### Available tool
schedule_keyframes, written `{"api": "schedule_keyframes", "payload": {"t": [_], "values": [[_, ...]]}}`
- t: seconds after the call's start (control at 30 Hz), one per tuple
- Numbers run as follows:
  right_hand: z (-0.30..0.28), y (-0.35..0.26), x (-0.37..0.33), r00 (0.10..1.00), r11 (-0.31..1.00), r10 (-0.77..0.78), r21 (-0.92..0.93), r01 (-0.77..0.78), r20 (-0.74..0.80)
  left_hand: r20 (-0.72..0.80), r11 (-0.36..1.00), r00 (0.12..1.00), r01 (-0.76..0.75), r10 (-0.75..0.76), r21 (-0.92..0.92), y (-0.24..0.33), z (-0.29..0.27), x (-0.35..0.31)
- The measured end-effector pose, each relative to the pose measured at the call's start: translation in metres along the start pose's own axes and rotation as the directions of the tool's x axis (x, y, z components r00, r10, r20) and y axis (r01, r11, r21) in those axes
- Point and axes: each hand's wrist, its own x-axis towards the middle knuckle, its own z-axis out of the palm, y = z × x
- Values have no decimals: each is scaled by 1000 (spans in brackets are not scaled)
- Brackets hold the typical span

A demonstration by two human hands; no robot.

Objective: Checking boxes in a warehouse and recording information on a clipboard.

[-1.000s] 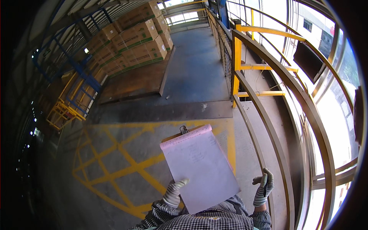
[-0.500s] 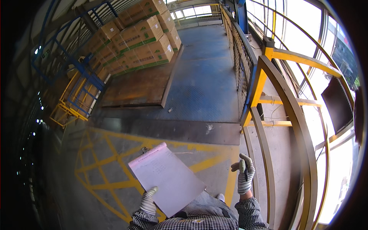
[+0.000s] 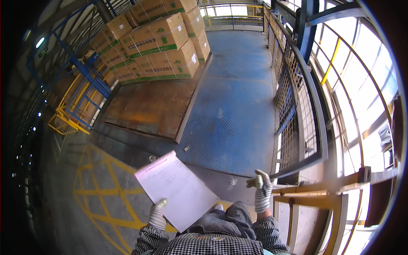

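A clipboard (image 3: 177, 191) with a stack of white sheets, pinkish along the top edge, tilts in front of my body. Its metal clip (image 3: 152, 158) shows at the far left corner. My left hand (image 3: 157, 216), in a striped knit glove, grips the board's lower left edge with the thumb over the paper. To the right of the board and apart from it, my right hand (image 3: 262, 192) is raised in a matching glove. A thin dark pen (image 3: 264, 187) lies against its fingers, partly hidden; the index finger and thumb point left.
Strapped cartons (image 3: 165, 61) are stacked on a rusty brown plate (image 3: 146, 112) ahead on the left. A blue textured metal floor (image 3: 231, 114) stretches ahead. Mesh railing (image 3: 295, 114) and yellow rails (image 3: 314, 199) border the right side. Yellow lines (image 3: 111, 191) mark the grey floor at left.
I have moved forward, with the blue floor and cartons now nearer and the mesh railing larger at right. Both hands keep their hold, shifting slightly left in view.
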Motion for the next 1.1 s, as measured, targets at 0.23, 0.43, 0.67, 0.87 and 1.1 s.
{"api": "schedule_keyframes", "payload": {"t": [0.23, 0.43, 0.67, 0.87, 1.1], "values": [[-39, 28, 356, 906, 991, 42, 132, 16, -422, 10, 999, 999, -31, 31, 34, 121, 309, 218], [-34, 27, 762, 915, 993, -22, 97, 66, -403, -82, 1000, 996, 23, -22, 17, 185, 528, 425], [129, -83, 1171, 968, 977, -198, 55, 208, -153, -207, 991, 974, 66, -89, -114, 322, 724, 591], [221, -109, 1517, 957, 958, -281, 87, 275, 68, -212, 946, 977, -79, 11, -315, 450, 902, 802], [285, -155, 1860, 952, 951, -287, -85, 296, 111, -302, 871, 952, -116, -39, -477, 571, 1111, 1048]]}}
